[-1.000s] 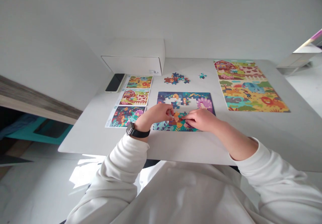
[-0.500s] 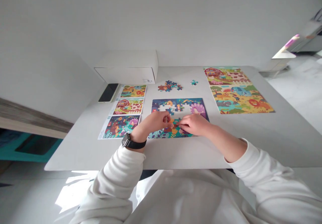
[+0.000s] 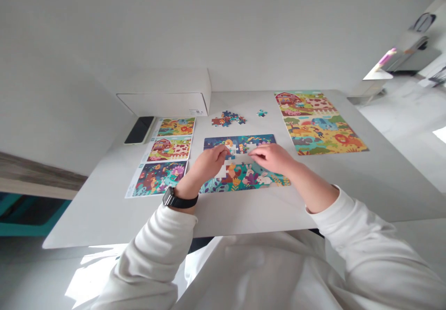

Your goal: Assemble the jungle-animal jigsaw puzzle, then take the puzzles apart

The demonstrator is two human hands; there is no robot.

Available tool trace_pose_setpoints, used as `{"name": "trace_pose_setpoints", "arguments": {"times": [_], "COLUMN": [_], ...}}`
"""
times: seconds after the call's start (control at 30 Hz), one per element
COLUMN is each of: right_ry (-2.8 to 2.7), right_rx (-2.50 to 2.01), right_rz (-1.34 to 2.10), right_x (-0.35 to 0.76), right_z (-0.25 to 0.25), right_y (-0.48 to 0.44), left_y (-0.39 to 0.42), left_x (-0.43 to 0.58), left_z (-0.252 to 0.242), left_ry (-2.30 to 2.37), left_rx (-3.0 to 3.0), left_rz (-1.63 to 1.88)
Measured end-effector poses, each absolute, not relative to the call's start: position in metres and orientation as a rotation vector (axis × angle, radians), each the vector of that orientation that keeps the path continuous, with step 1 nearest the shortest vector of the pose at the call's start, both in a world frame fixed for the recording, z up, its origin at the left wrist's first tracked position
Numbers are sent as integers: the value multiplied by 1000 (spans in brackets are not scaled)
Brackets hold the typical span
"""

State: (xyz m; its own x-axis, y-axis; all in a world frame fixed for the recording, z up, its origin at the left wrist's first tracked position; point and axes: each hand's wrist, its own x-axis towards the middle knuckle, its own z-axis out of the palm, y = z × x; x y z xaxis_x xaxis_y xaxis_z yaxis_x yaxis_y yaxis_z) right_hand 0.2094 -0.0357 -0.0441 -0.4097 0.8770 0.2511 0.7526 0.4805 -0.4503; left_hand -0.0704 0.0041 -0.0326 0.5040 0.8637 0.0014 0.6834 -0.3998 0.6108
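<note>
A partly built dark-blue jigsaw puzzle lies on the white table in front of me, with a white gap in its middle. My left hand, with a black watch on the wrist, rests on the puzzle's left part, fingers curled over the gap. My right hand lies on the puzzle's upper right, fingers bent and pressing near the gap. Whether either hand pinches a piece is hidden. A small heap of loose pieces lies beyond the puzzle, and a single teal piece sits to its right.
A finished farm-and-animals puzzle lies at the right. A sheet with three reference pictures lies at the left, with a black phone beside it. A white box stands against the wall.
Both hands have moved up from the puzzle's lower middle to its centre gap. The orange and rabbit area at the bottom is now uncovered. The camera view drifted.
</note>
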Motion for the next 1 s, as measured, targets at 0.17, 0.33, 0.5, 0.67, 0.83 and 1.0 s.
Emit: {"name": "trace_pose_setpoints", "arguments": {"times": [0.17,0.33,0.5,0.67,0.83,1.0], "right_ry": [-1909,-1726,-1732,-1786,-1760,-1743], "right_rx": [-1622,-1845,-2102,-2271,-2348,-2367], "right_rz": [350,326,392,313,190,161], "right_x": [262,308,323,314,296,285], "right_z": [-43,-45,-43,-47,-58,-63], "right_y": [-8,14,50,104,145,170], "left_y": [4,3,1,0,2,4], "left_x": [-69,-69,-68,-67,-68,-68], "left_z": [-26,-25,-25,-27,-30,-32], "left_ry": [1401,1477,1490,1492,1530,1553], "left_rx": [2167,2145,2240,2260,2280,2263], "left_rz": [556,442,486,472,443,406]}}
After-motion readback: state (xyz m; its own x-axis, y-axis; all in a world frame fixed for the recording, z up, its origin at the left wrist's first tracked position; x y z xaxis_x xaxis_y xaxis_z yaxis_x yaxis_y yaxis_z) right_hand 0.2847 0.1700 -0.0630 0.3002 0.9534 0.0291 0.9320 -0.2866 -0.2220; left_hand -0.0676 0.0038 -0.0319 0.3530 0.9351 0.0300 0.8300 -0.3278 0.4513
